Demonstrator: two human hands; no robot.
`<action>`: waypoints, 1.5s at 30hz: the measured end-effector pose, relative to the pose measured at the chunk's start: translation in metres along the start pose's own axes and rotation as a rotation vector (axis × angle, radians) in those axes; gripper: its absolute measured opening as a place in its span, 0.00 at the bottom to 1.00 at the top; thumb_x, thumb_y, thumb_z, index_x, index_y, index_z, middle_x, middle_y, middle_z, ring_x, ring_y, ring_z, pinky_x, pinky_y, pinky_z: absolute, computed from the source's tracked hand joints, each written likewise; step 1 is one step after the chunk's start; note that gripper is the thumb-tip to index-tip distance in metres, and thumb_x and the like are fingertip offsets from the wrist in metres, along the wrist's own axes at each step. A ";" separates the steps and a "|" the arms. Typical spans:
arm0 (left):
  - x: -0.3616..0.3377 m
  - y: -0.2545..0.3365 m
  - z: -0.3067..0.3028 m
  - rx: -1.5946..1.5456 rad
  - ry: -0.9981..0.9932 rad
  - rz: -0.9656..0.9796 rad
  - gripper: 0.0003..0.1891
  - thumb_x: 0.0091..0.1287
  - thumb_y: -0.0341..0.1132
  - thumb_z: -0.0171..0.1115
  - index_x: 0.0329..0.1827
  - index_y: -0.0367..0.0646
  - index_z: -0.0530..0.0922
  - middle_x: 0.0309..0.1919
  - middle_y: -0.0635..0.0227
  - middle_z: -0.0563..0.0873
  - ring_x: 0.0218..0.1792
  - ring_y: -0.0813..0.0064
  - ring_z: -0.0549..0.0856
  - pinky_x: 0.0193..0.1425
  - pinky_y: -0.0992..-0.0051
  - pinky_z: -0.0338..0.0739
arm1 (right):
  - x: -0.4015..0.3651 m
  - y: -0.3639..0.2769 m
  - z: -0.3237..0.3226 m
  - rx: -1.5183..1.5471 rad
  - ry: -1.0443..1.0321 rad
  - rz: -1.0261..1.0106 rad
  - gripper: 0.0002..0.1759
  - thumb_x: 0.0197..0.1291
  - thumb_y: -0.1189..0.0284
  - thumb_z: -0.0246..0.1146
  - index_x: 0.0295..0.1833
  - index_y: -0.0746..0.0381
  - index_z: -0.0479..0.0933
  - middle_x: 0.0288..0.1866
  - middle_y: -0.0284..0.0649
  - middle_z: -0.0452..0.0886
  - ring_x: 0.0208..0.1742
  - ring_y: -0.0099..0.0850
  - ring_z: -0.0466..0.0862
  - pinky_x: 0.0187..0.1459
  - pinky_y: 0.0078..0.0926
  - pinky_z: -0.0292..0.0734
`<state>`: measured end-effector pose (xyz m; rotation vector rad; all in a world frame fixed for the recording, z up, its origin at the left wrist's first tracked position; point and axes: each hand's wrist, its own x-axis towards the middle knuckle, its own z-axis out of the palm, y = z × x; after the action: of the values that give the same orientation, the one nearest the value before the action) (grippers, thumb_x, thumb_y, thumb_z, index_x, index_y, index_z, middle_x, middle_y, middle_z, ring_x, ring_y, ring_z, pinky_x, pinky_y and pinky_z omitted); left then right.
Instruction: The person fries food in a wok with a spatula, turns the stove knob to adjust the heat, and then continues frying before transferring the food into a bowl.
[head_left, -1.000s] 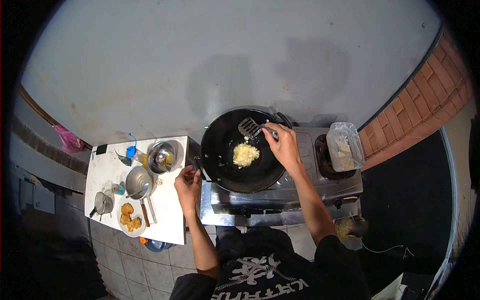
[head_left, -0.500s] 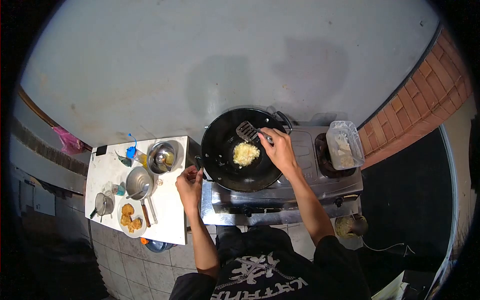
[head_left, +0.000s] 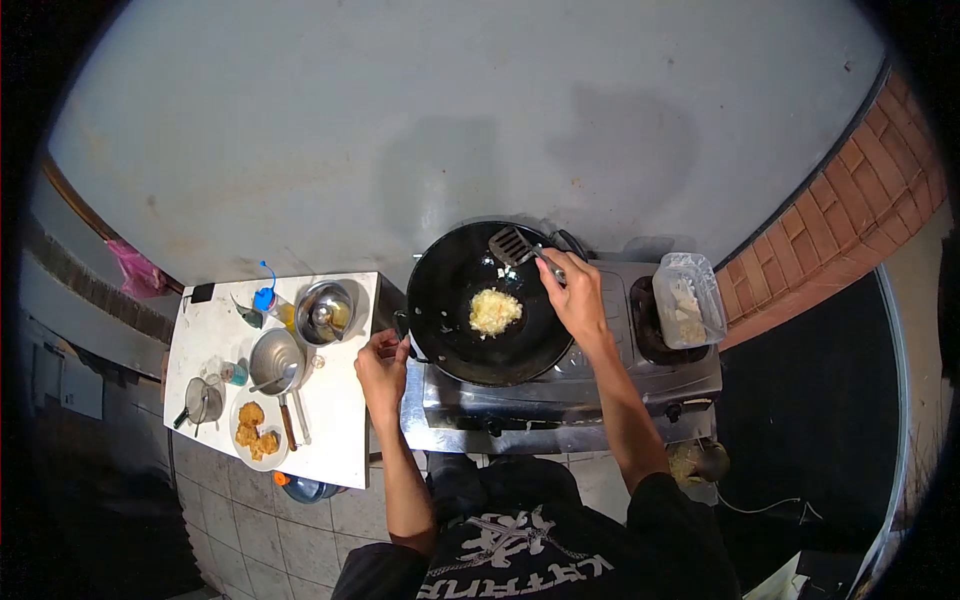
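My right hand (head_left: 577, 300) is closed around the handle of a slotted spatula (head_left: 512, 246). The spatula's dark slotted head is raised over the far part of a black wok (head_left: 455, 355), apart from the food. A small pale yellow, lumpy mass (head_left: 495, 312) lies in the middle of the wok, with small crumbs around it. At the wok's left side, my left hand (head_left: 382, 378) has its fingers bent and pinched at the lower end of the wok's left handle (head_left: 402, 323). The fingertips are partly hidden.
The wok sits on a metal gas stove (head_left: 590, 400); a plastic tub (head_left: 690, 300) with white powder stands at its right. On the white table (head_left: 335, 430) are a steel bowl (head_left: 325, 310), a saucepan (head_left: 277, 358), a strainer (head_left: 203, 402) and a plate (head_left: 262, 462) of fried pieces.
My right hand has drawn the spatula slightly right and away from the yellow mass. My left hand stays by the wok handle. The view has shifted a little.
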<state>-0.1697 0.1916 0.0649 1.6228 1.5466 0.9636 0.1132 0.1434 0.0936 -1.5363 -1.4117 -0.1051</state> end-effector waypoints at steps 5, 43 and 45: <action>0.000 -0.002 0.002 0.021 0.033 0.050 0.14 0.59 0.28 0.70 0.45 0.30 0.82 0.31 0.57 0.87 0.32 0.69 0.87 0.38 0.73 0.80 | -0.004 -0.007 -0.004 0.019 0.010 0.000 0.12 0.60 0.74 0.66 0.46 0.70 0.80 0.37 0.52 0.83 0.31 0.45 0.83 0.32 0.34 0.77; -0.001 -0.008 0.006 0.006 0.052 0.134 0.14 0.56 0.26 0.71 0.43 0.31 0.81 0.28 0.57 0.85 0.29 0.67 0.86 0.36 0.71 0.78 | 0.004 0.018 0.004 0.111 0.012 -0.010 0.12 0.60 0.76 0.66 0.47 0.70 0.79 0.34 0.49 0.81 0.27 0.39 0.80 0.27 0.30 0.74; 0.000 -0.012 0.008 0.021 0.062 0.155 0.14 0.55 0.26 0.71 0.44 0.31 0.81 0.27 0.58 0.85 0.29 0.68 0.86 0.36 0.71 0.77 | 0.008 0.020 0.005 0.132 0.017 -0.021 0.12 0.60 0.76 0.66 0.47 0.70 0.79 0.34 0.48 0.81 0.26 0.39 0.80 0.27 0.29 0.73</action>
<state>-0.1683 0.1922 0.0506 1.7635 1.4934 1.0924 0.1286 0.1558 0.0850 -1.4094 -1.3933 -0.0368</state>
